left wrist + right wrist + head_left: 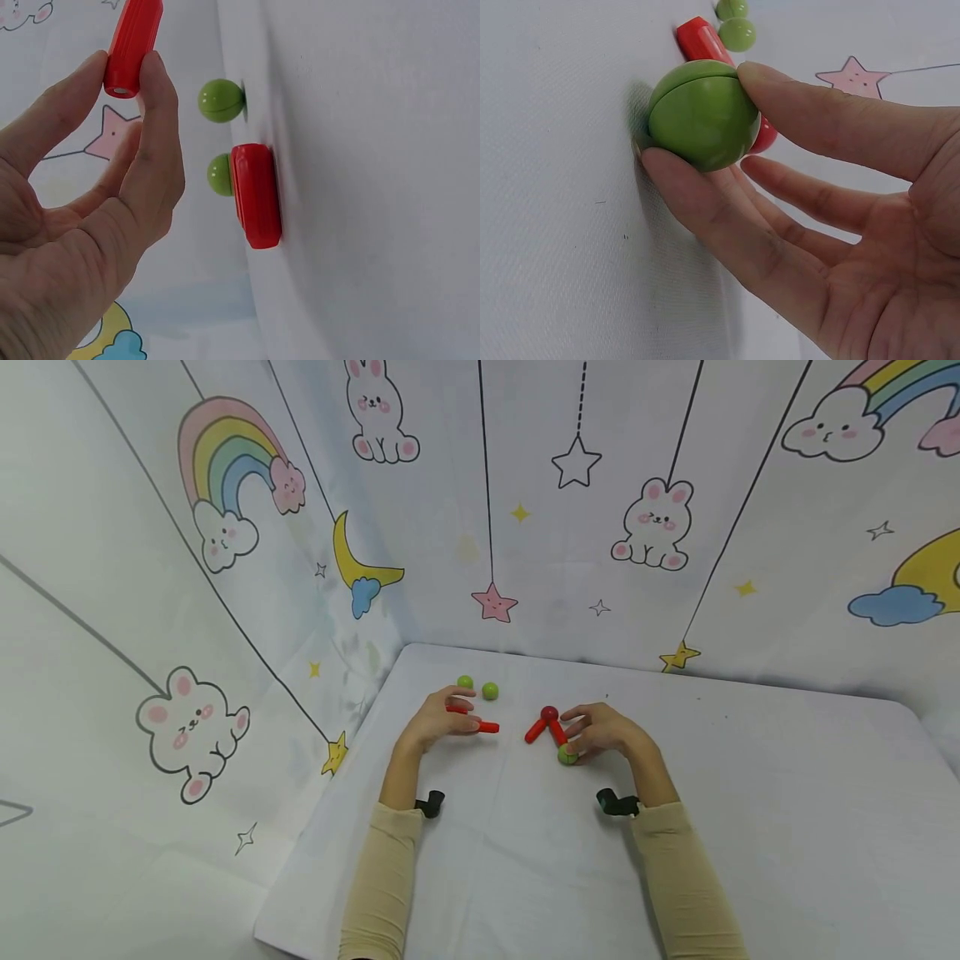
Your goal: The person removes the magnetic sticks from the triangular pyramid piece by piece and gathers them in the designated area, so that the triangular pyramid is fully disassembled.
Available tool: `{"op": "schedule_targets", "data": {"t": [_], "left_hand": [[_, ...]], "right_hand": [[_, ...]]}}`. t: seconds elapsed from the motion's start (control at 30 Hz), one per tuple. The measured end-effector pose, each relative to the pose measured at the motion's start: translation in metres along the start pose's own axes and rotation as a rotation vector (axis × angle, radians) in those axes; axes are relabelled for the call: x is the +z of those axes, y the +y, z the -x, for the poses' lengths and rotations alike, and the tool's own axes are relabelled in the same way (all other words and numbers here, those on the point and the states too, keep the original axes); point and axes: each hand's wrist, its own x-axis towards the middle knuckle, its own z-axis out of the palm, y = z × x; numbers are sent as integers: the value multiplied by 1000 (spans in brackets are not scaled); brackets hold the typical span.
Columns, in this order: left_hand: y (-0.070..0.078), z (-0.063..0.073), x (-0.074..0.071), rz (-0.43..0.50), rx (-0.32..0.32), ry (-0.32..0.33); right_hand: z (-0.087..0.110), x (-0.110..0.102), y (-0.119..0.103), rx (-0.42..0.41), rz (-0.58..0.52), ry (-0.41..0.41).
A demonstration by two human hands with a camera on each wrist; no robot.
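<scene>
Left of the red ball (549, 714), the left hand (433, 722) pinches a red rod (135, 46) above the desk (495, 860); a loose rod (257, 196) and two green balls (490, 691) also lie left of it. Two splayed rods (536, 731) reach nearer from the red ball. Nearer and slightly right of it, the right hand (606, 731) pinches another green ball (703, 116) by one rod's end. Fitting that ball seems in hand; the next move probably calls for aligning and pressing.

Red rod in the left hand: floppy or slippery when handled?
The red rod is probably stiff: it looks straight, pinched near one end by the left hand. Its ridged sides may limit slipping.
</scene>
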Motion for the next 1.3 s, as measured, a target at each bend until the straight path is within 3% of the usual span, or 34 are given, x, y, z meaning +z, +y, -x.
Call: {"op": "schedule_targets", "data": {"t": [0.3, 0.83, 1.03, 1.3], "left_hand": [[-6, 3, -14, -51, -11, 111], [-19, 8, -36, -102, -67, 208], [-20, 7, -38, -91, -97, 223], [-23, 4, -37, -149, -136, 257]], "right_hand": [[1, -2, -1, 2, -6, 0], [0, 2, -1, 13, 8, -2], [1, 1, -2, 13, 18, 8], [1, -1, 0, 9, 10, 10]]}}
